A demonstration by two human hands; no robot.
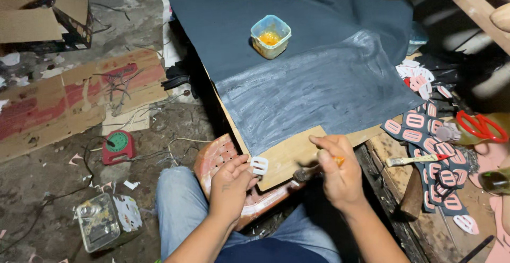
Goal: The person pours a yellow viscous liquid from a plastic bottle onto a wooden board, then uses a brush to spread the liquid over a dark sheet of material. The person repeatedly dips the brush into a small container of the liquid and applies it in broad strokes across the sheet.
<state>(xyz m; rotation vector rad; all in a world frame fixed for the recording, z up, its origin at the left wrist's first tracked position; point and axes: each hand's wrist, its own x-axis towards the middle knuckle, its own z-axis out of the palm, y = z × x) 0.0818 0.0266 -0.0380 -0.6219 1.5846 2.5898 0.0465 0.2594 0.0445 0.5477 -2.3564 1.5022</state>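
Note:
My left hand (229,184) pinches a small white cut-out piece (259,165) with slots, held over my lap at the board's near corner. My right hand (338,169) grips a small brush (308,173) with an orange handle, its bristles pointing left toward the white piece. Ahead lies a dark sheet (319,45) on a wooden board (289,154); the sheet's near half is smeared with glossy grey glue. A small clear tub of orange glue (270,36) stands on the sheet.
Several pink-and-dark cut-outs (431,151) and white pieces (417,75) lie at the right with a second brush (417,160) and red-handled scissors (481,126). On the floor left are cardboard sheets (69,101), a red cable reel (118,145) and a clear box (98,221).

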